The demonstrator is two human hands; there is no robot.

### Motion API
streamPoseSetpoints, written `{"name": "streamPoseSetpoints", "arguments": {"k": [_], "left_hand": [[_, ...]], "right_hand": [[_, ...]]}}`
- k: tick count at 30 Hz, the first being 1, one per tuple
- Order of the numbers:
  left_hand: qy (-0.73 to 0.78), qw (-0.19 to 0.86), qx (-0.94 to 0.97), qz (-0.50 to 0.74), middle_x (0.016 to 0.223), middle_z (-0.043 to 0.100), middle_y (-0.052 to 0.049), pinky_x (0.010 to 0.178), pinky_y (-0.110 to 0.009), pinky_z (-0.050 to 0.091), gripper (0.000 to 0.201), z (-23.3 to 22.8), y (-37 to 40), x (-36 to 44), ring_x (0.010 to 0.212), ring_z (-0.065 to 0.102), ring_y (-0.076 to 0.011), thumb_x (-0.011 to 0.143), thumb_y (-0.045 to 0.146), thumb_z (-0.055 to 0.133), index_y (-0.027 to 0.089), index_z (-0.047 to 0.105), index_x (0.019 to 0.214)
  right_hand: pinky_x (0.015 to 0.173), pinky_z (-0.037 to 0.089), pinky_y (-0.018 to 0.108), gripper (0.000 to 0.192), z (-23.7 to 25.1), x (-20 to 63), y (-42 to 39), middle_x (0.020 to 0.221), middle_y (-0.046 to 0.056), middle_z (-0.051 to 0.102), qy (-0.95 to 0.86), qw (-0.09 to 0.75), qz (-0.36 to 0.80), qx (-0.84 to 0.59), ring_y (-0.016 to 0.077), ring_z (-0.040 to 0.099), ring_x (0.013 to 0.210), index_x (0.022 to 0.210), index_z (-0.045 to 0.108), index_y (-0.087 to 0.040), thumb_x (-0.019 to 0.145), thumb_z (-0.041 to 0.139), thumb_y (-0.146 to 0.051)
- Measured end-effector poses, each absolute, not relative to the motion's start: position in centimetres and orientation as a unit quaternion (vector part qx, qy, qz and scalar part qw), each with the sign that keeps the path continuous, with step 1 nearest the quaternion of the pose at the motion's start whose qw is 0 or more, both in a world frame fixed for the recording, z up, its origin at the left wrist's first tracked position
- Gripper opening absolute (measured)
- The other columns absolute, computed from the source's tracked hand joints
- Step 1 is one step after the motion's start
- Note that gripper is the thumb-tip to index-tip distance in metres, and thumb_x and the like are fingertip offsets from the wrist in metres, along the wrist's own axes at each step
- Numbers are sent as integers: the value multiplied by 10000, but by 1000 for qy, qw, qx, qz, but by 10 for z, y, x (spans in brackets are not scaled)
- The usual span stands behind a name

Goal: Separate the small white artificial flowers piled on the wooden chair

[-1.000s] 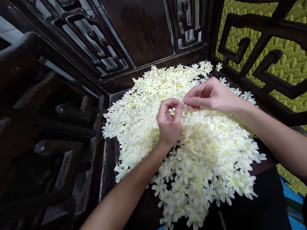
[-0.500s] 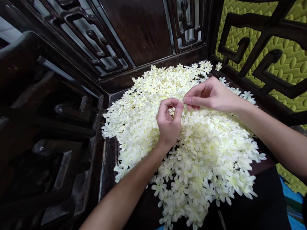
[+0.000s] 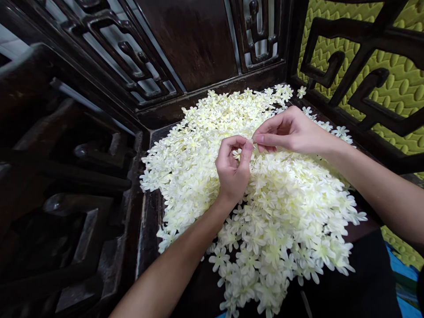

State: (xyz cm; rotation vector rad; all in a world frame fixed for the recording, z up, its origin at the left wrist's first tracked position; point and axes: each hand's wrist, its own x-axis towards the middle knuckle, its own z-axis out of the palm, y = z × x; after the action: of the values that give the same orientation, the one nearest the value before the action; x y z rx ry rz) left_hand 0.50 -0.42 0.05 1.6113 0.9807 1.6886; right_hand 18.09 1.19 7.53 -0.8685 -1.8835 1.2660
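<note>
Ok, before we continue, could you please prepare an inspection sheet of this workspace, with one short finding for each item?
Surface: dark wooden surface, largely covered by flowers.
Job's things: broad heap of white-and-pale-yellow flowers; a single flower lies apart at the back right.
Clutter: blue item at the lower right edge; cannot tell what it is.
Grippers: bare left hand and right hand over the heap, fingertips pinched and close together; anything between them is too small to tell.
Cables: nothing seen for certain; a thin pale strip at the bottom edge is unclear.
Surroundings: dark wooden panels; yellow-green textured material behind the right-hand lattice.
</note>
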Motion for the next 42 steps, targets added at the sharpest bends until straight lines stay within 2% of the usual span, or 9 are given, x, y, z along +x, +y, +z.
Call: {"name": "streamPoseSetpoints", "arguments": {"k": [42], "left_hand": [[372,309,606,631,924,608,-21,795,-262,485,99,1,-4,4,866,578,-116,915,293,642,209,604,952]], "right_hand": [[462,433,207,166,76,178,12,679,54,695,-724,355,474,-352,94,582,556,886,760,-99,835,779,-256]]}}
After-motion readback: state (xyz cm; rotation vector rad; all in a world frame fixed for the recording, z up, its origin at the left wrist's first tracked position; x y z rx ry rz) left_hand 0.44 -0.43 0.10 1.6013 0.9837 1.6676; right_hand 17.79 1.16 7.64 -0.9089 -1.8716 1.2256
